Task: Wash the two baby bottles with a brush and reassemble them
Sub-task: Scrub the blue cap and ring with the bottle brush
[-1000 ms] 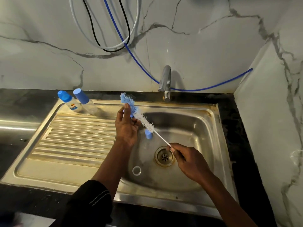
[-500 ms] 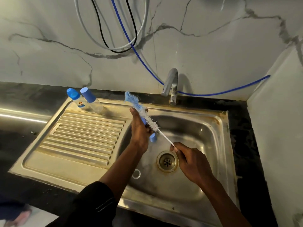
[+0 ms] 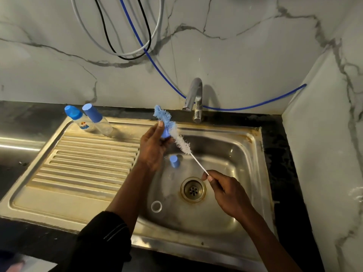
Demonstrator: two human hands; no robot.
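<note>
At the lower left of the frame, a dark sleeve (image 3: 102, 238) covers the left forearm. In the stainless steel sink basin (image 3: 239, 160), a small white ring (image 3: 156, 206) lies left of the round metal drain (image 3: 193, 190). Above the drain, the right hand (image 3: 225, 193) pinches the wire end of the long bottle brush with blue and white bristles (image 3: 182, 143). The brush's long axis runs diagonally up and left from that pinch. A loose blue plastic cap (image 3: 174, 161) stands in the basin beneath it. The left hand (image 3: 153, 148) grips a small blue plastic part (image 3: 166, 133) against the bristles; whether the brush passes through it cannot be determined. The two clear baby bottles with blue caps (image 3: 102, 125) stand on the ribbed draining board (image 3: 88, 163) at upper left, apart from both hands and nearer the left hand. The chrome tap (image 3: 194, 99) stands behind the basin.
</note>
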